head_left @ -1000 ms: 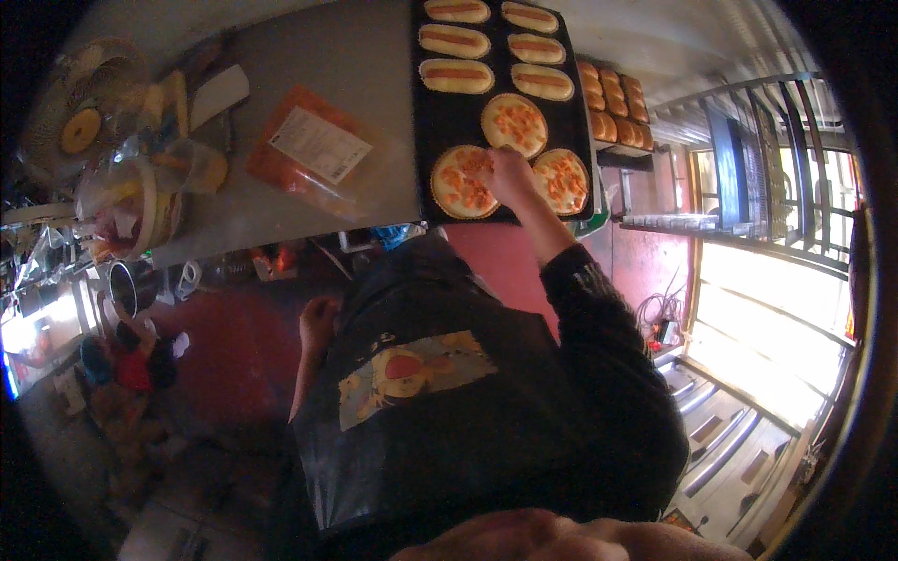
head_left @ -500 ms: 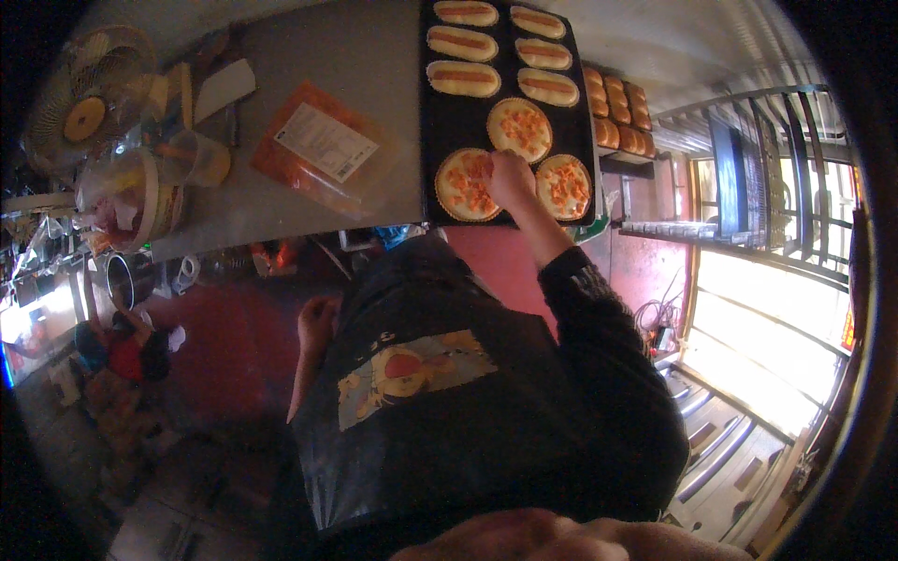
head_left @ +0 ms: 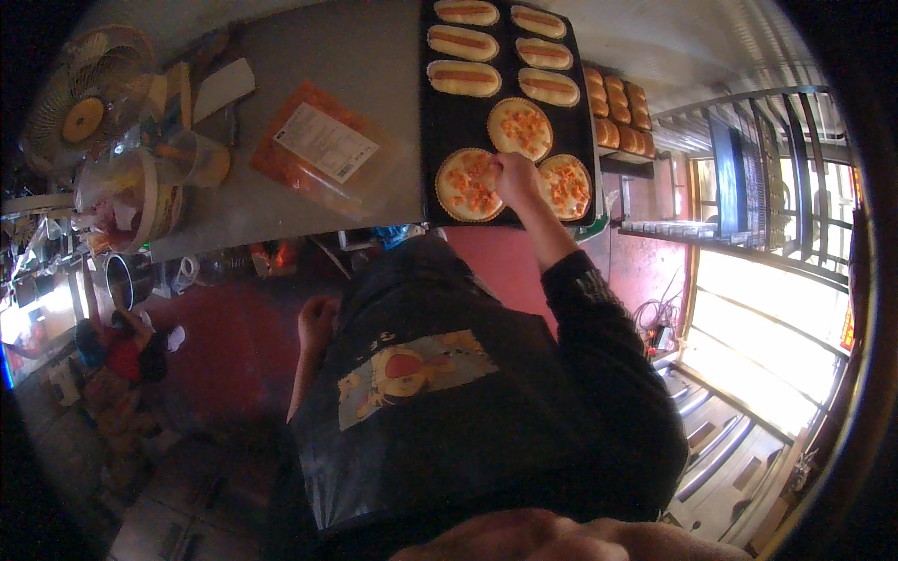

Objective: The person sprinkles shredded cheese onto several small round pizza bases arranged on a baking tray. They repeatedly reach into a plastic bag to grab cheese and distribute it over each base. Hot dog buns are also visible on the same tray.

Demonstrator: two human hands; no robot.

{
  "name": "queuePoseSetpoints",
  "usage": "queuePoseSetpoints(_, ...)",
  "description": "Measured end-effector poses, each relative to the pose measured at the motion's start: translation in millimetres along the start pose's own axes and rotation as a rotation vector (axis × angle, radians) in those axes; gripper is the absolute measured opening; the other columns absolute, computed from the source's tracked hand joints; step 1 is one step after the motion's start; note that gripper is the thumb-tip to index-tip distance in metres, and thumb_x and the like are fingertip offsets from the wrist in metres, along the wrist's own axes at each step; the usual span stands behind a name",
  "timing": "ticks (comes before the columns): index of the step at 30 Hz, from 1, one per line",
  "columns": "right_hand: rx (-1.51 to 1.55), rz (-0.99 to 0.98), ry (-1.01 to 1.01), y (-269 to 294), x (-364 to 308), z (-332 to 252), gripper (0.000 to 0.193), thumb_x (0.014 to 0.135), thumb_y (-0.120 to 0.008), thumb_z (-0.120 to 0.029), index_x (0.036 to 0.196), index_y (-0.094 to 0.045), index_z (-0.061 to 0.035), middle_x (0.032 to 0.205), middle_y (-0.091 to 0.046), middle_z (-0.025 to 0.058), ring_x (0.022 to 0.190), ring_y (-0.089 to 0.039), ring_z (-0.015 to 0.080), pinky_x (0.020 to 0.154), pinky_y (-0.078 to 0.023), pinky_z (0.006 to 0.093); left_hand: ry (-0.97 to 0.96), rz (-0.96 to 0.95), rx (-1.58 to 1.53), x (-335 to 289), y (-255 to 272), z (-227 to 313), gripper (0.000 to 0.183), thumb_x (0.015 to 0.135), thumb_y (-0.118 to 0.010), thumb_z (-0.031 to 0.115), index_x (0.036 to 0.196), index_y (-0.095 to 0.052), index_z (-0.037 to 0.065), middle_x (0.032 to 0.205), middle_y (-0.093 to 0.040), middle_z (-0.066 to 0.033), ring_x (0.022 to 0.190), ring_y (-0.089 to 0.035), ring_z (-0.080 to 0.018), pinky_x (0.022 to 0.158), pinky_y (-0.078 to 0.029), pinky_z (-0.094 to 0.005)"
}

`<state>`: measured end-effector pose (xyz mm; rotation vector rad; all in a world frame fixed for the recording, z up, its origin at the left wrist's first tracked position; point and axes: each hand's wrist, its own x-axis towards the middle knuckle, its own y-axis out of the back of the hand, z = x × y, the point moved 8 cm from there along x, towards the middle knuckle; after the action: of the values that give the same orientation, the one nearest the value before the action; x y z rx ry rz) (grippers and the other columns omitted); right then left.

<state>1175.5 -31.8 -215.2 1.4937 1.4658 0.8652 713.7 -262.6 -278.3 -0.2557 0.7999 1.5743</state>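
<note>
A black baking tray (head_left: 468, 122) lies on the grey counter (head_left: 374, 56). It holds several long sausage buns (head_left: 463, 78) at the far end and three round pastries with orange topping (head_left: 520, 128) at the near end. My right hand (head_left: 514, 178) reaches over the near edge with fingers bunched, between the left round pastry (head_left: 466, 185) and the right one (head_left: 567, 185). Whether the fingers pinch any topping is hidden. My left hand (head_left: 318, 323) hangs at my side by my black apron (head_left: 440, 402), holding nothing.
An orange plastic packet with a white label (head_left: 318, 154) lies left of the tray. A fan (head_left: 84, 103), plastic tubs (head_left: 140, 192) and a metal pot (head_left: 126, 276) crowd the left. Browned loaves (head_left: 622, 112) sit on a rack to the right. The floor (head_left: 234, 346) is red.
My right hand has stayed over the round pastries, shifting only slightly. The left hand has not moved.
</note>
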Motion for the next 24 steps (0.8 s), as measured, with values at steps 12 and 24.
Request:
queuePoseSetpoints(12,-0.21,-0.139,0.162,-24.5,-8.6,-38.4,0.018,0.079,-0.066,-0.014,0.097,-0.066,-0.0095,0.106,-0.059,0.0139,0.107,-0.056,0.0334,0.088,-0.05,0.0429,-0.027,-0.006,0.007,-0.5,-2.2,2.8,0.02,0.089,-0.065,0.018,0.098,-0.066,0.001,0.086,-0.067,-0.0055,0.079,-0.06,-0.0115,0.073,-0.048,-0.0283)
queuePoseSetpoints(24,0.077,0.017,0.13,-14.1,7.3,-33.3,0.021,0.086,-0.061,-0.016,0.103,-0.068,-0.0071,0.099,-0.067,0.0166,0.094,-0.062,0.0376,0.08,-0.051,0.0466,0.003,-0.011,-0.013,-4.3,-2.0,4.9,0.017,0.091,-0.064,0.016,0.101,-0.066,0.003,0.088,-0.067,-0.0041,0.076,-0.059,-0.0091,0.067,-0.047,-0.0264)
